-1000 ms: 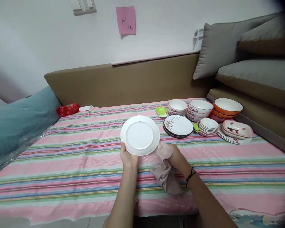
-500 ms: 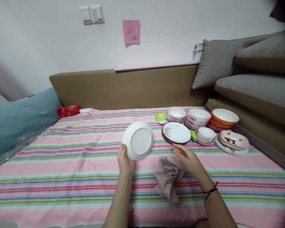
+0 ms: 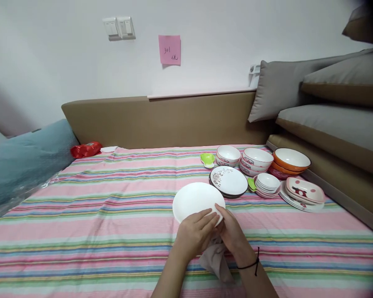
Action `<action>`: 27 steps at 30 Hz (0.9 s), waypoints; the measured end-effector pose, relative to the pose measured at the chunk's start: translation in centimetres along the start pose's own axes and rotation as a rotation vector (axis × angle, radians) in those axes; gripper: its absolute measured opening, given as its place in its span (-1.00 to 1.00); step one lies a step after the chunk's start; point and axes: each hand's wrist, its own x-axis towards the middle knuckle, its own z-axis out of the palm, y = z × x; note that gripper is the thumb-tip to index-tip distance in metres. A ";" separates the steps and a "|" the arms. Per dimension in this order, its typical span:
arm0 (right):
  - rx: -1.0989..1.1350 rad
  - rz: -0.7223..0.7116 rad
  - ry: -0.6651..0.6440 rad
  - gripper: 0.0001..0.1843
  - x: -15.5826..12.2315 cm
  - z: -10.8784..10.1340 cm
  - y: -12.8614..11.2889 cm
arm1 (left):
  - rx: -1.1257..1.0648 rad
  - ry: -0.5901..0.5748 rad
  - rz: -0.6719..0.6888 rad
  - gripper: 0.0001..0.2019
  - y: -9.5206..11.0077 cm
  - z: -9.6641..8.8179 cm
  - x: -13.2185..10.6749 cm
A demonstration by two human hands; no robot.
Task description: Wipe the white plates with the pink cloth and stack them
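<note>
A round white plate [image 3: 195,200] is held above the striped cloth, its smooth inner face turned up. My right hand [image 3: 231,231] grips its near right rim, thumb on top and the other fingers hidden beneath. Across the near rim lies my left hand [image 3: 194,234], closed on the plate with its fingers over the upper face; its thumb is out of sight. A crumpled greyish-brown cloth [image 3: 216,263] rests below the hands, partly covered by them. Just beyond the held plate sits a stack of dark-rimmed plates [image 3: 231,181] with a brown flower pattern.
Farther back stand a green dish [image 3: 207,159], white bowls [image 3: 228,153], more white bowls [image 3: 257,157] and orange bowls [image 3: 291,158]. Small white bowls [image 3: 268,181] and pink-rimmed dishes [image 3: 306,188] are at right. Cushions [image 3: 332,122] border the right side; a red packet [image 3: 86,150] lies far left.
The plate has turned from underside to inner face and moved right and nearer. My right hand has come left from beside the cloth and taken hold of its rim.
</note>
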 end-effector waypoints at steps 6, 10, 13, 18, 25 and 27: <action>-0.022 -0.079 0.037 -0.45 0.5 -0.9 -0.8 | -0.148 0.251 -0.170 -0.59 0.2 -1.0 0.0; -0.033 -0.095 0.006 -0.45 0.8 -1.7 -1.3 | -0.513 0.951 -0.479 -0.49 -0.8 -1.4 0.6; -0.010 -0.077 -0.067 -0.46 0.6 -1.4 -1.1 | -1.162 0.986 -0.704 -0.44 -2.2 -1.8 0.6; -0.059 -0.013 -0.165 -0.46 0.4 0.3 0.5 | -1.598 0.691 -0.710 -0.34 -4.1 -2.6 -0.5; -0.613 -0.025 -0.219 -0.50 1.5 -0.9 -0.1 | -1.562 0.675 -0.698 -0.42 -5.0 -3.3 -0.9; -0.615 0.001 -0.273 -0.56 1.7 -1.1 -1.1 | -1.547 0.689 -0.689 -0.42 -5.0 -3.1 -0.8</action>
